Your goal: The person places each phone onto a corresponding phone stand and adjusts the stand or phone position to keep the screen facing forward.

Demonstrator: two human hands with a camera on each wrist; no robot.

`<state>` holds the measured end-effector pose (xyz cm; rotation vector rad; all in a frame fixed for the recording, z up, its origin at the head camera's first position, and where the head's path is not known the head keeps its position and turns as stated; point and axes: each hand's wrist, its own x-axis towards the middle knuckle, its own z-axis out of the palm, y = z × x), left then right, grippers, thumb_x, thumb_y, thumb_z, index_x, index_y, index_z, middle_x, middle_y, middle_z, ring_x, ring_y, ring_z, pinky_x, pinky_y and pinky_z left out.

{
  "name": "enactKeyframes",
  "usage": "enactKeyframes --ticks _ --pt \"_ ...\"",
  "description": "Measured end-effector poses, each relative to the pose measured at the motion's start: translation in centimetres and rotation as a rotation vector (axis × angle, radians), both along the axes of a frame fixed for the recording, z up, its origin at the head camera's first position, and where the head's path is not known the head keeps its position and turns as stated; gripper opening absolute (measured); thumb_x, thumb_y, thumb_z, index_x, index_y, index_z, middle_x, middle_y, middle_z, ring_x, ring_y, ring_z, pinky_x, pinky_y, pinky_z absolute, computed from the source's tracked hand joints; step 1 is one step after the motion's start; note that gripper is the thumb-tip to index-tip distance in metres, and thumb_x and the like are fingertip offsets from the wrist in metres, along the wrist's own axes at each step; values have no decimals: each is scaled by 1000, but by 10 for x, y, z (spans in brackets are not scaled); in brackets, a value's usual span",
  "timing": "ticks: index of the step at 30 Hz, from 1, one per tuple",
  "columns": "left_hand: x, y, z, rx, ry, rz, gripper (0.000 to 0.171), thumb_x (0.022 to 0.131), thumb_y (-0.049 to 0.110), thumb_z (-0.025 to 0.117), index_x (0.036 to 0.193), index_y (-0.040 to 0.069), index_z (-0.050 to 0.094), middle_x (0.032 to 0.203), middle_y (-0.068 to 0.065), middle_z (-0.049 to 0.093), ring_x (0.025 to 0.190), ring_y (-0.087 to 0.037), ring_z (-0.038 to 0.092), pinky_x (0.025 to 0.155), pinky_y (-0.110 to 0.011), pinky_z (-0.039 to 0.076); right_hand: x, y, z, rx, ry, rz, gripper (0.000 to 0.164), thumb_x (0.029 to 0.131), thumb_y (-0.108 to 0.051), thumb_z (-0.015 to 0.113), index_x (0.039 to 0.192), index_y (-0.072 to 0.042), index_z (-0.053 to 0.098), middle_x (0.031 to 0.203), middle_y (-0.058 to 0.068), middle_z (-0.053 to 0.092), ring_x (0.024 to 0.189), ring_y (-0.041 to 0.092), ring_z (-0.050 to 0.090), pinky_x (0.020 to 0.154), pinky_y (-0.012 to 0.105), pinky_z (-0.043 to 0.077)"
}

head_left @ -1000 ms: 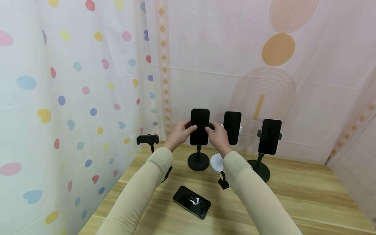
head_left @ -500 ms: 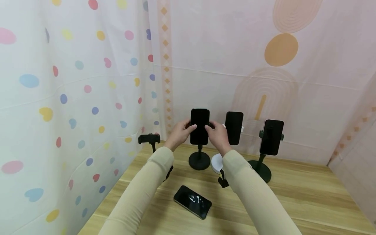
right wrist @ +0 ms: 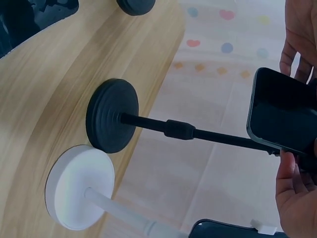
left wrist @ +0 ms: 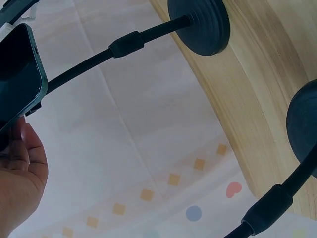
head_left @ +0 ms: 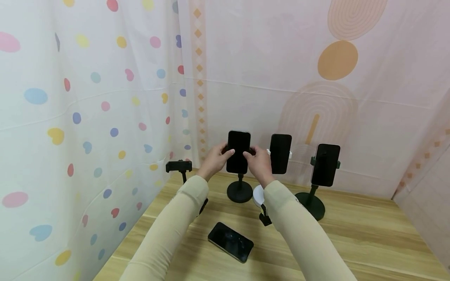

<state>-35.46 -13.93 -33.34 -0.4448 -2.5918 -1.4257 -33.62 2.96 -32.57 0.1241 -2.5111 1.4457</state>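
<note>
Both hands are at a smartphone (head_left: 239, 164) with a dark screen, upright in a black phone stand (head_left: 240, 192). The left hand (head_left: 214, 161) grips its left edge, thumb on the front and fingers behind. On the opposite edge, the right hand (head_left: 260, 163) grips likewise, its thumb over the screen. The right wrist view shows the phone (right wrist: 277, 109) between the two hands, above the stand's thin pole (right wrist: 223, 138). In the left wrist view, fingers of the left hand (left wrist: 22, 183) reach behind the phone. The clamp is mostly hidden behind the phone.
To the right, two more phones (head_left: 280, 154) (head_left: 325, 164) stand in a white holder and a dark green holder (head_left: 310, 206). A black holder (head_left: 178, 166) without a phone stands left. Another phone (head_left: 230, 242) lies on the wooden table in front. Curtains hang behind and at left.
The phone's lower end has shifted slightly left, so it leans a little. The right hand has moved slightly left with it. Both hands keep their grip, and the head view has shifted slightly.
</note>
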Motion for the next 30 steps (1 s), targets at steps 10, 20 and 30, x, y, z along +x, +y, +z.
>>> enactKeyframes --ticks 10,20,30 --pt "2 3 -1 25 58 40 32 103 28 56 130 11 61 121 -10 65 114 -26 60 95 -45 48 2 -1 3 53 -2 -5 34 101 -24 60 129 -4 61 120 15 65 104 27 62 88 41 52" --pt "5 5 0 34 64 79 27 102 31 59 121 13 65 112 -6 66 106 -24 61 90 -44 50 2 0 4 55 -19 -7 40 102 -24 59 134 -2 58 125 15 63 114 29 60 95 43 50" --pt "5 4 0 19 47 73 25 102 33 57 119 16 65 113 -4 65 106 -23 60 88 -44 50 4 3 5 40 -36 20 40 102 -25 59 135 -3 58 124 15 63 112 29 60 93 43 50"
